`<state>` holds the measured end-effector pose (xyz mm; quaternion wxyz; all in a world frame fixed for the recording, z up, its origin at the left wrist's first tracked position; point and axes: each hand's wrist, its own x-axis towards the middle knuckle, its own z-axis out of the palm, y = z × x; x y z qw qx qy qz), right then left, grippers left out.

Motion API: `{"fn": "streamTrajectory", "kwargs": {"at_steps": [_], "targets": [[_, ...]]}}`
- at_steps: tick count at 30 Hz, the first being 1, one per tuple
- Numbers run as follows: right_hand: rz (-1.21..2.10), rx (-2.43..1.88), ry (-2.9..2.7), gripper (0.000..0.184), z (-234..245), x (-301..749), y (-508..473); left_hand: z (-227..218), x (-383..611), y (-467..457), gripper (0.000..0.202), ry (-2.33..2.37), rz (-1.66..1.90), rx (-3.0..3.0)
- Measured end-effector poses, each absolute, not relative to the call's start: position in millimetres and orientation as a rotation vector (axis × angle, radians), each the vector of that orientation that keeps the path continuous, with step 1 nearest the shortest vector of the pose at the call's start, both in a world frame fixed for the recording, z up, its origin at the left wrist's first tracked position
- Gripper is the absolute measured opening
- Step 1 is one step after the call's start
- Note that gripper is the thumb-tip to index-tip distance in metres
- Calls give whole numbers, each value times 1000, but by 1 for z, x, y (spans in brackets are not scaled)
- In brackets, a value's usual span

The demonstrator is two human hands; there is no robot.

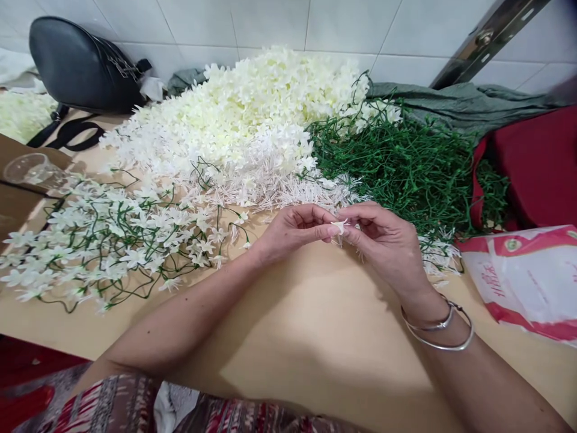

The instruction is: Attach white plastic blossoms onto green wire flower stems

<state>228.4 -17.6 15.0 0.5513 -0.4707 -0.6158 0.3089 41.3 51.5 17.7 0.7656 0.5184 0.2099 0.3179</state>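
Both hands meet above the near side of the table, fingertips pinched together around a small white artificial flower point(340, 226). My left hand point(300, 231) is closed, its thumb and forefinger on the flower's left side. From the right, my right hand point(387, 243) pinches at the same flower, partly hiding it. A few thin white strands show below the right fingers; where they attach cannot be made out. Just behind the hands lie loose white stamens point(270, 189). A heap of green plastic stems point(383, 159) spreads behind the right hand.
White flower heads point(252, 102) are piled against the tiled wall. Assembled flowers on green stems point(121, 240) cover the table's left side. A black bag point(85, 66), plastic cup point(36, 171) and cardboard box point(15, 204) stand left; a red-white packet point(527, 279) and red bag point(541, 162) right.
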Motion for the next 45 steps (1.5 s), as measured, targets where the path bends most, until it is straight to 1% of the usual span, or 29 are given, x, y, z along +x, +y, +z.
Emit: {"fn": "streamTrajectory", "kwargs": {"at_steps": [2, 6, 9, 16, 21, 25, 32, 33, 36, 39, 45], "targets": [[742, -1116, -1494, 16, 15, 229, -18, 17, 41, 52, 35, 474, 669, 1136], [727, -1079, -1487, 4, 14, 227, -17, 13, 41, 51, 38, 489, 648, 1125], [706, -1084, -1472, 1, 11, 225, -16, 11, 42, 49, 38, 492, 708, 1147], [789, -1247, -1395, 7, -2, 222, -17, 15, 36, 50, 26, 805, 1256, 1510], [862, -1249, -1435, 10, -6, 208, -24, 22, 29, 62, 16, 931, 1423, 1679], [925, -1243, -1556, 12, -5, 196, -30, 31, 22, 74, 14, 1053, 1346, 2035], [939, -1237, -1607, 15, -12, 201, -25, 29, 31, 112, 24, 1197, 1026, 2694], [944, -1233, -1608, 15, -13, 203, -23, 29, 33, 117, 22, 1222, 966, 2751], [950, -1226, -1608, 15, -16, 207, -19, 34, 35, 127, 8, 1257, 844, 2831], [942, -1218, -1596, 15, -17, 210, -16, 41, 20, 126, 13, 1254, 863, 2850], [748, -1300, -1571, 13, -16, 209, -14, 54, -33, 127, 12, 1488, 1152, 2773]]}}
